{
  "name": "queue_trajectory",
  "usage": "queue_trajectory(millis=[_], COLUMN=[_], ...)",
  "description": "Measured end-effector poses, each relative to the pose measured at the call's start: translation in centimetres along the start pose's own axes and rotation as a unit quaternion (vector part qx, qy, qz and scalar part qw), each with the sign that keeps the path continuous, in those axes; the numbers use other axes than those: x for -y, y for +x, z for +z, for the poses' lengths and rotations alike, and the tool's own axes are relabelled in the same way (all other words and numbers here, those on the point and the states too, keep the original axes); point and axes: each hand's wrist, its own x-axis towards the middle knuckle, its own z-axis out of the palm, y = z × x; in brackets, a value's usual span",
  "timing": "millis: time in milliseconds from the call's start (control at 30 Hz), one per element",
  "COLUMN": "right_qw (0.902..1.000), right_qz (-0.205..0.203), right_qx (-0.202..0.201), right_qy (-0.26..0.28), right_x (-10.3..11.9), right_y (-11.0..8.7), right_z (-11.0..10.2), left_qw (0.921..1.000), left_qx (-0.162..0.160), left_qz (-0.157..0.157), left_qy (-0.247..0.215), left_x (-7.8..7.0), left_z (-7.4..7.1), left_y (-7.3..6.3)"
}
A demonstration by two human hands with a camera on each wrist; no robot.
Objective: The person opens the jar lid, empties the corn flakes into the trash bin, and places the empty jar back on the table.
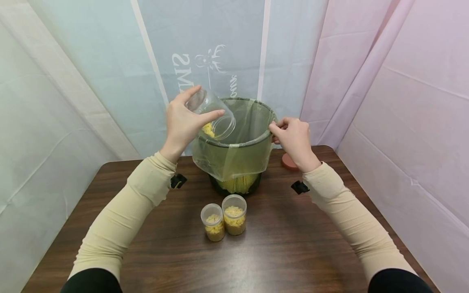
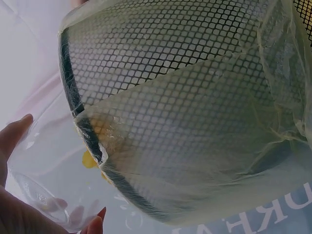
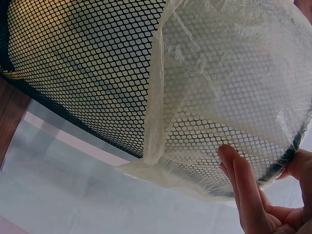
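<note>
My left hand [image 1: 182, 124] grips a clear plastic jar [image 1: 209, 101] between thumb and fingers. It is tilted with its mouth over the left side of a mesh trash bin's rim [image 1: 239, 145]. Yellow flaky bits [image 1: 208, 130] lie along the lower inside of the jar, near the mouth. A thin pale-yellow trash bag [image 1: 216, 162] lines the bin and hangs folded over its outside. At the bin's right side, my right hand [image 1: 294, 136] pinches the bagged rim with thumb and fingers; in the right wrist view other fingers [image 3: 246, 190] lie against the outside of the bag.
Two smaller open clear jars, one shorter [image 1: 214, 232] and one taller [image 1: 235, 228], stand before the bin, partly filled with yellow bits over a brownish layer. A reddish round lid [image 1: 288, 162] lies by my right wrist. Fabric curtains [image 1: 205, 24] surround the brown wooden table [image 1: 286, 244].
</note>
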Motion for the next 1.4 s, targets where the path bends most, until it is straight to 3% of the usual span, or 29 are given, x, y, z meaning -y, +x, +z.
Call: queue_trajectory(millis=[367,700,833,967,1100,1200,1300,1400], right_qw=[0.9999,0.9999,0.9998,0.9997,0.9998,0.9999,0.9999,0.9999], right_qz=[0.008,0.014,0.017,0.018,0.015,0.015,0.015,0.014], right_qx=[0.003,0.003,0.004,0.006,0.006,0.005,0.004,0.002], right_qy=[0.01,0.008,0.011,0.014,0.007,0.002,0.002,-0.001], right_x=[-0.1,0.0,0.0,0.0,0.0,0.1,0.1,0.1], right_y=[0.0,-0.1,-0.1,-0.1,-0.1,-0.1,0.0,0.0], right_z=[0.1,0.1,0.2,0.2,0.1,0.1,0.2,0.2], left_qw=[0.9975,0.9957,0.9934,0.9879,0.9778,0.9651,0.9449,0.9212], left_qx=[-0.008,-0.019,-0.019,-0.01,0.017,0.049,0.074,0.073], left_qz=[0.045,0.066,0.093,0.14,0.193,0.239,0.3,0.364], left_qy=[0.054,0.062,0.064,0.067,0.081,0.096,0.108,0.117], left_x=[-0.6,-1.2,-1.2,-1.3,-1.4,-1.5,-1.4,-1.3], left_z=[0.5,0.7,0.8,0.9,0.9,0.9,1.1,1.3], left_y=[-0.2,-0.7,-0.8,-1.0,-1.3,-1.3,-1.3,-1.3])
